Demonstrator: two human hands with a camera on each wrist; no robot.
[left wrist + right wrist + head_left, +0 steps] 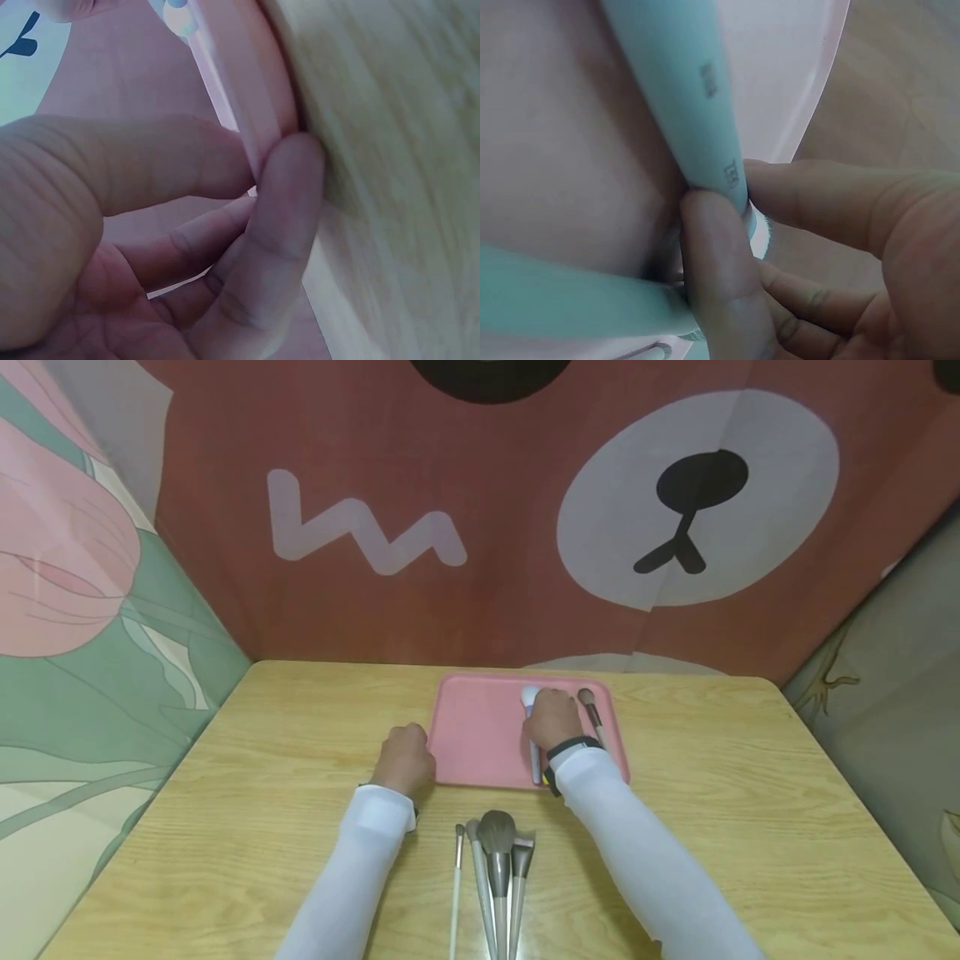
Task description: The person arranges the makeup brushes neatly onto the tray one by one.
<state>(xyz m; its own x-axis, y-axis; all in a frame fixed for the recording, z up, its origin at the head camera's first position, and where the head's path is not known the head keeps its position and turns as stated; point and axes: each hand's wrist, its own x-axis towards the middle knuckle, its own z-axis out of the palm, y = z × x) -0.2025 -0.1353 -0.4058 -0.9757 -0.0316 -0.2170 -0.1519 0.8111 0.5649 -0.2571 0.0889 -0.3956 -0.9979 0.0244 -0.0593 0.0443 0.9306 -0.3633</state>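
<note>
Pale teal, dark-lettered brush (684, 90) sits pinched in the right grip (555, 720); left grip (405, 762) clamps the pink tray (480, 727).

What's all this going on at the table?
A person's left hand pinches the rim of a pink rectangular tray. The right hand holds a pale-handled, white-bristled makeup brush in or just above it. A brown-bristled brush lies at the tray's right side. Four dark-bristled brushes lie on the wooden table, nearer the person.
</note>
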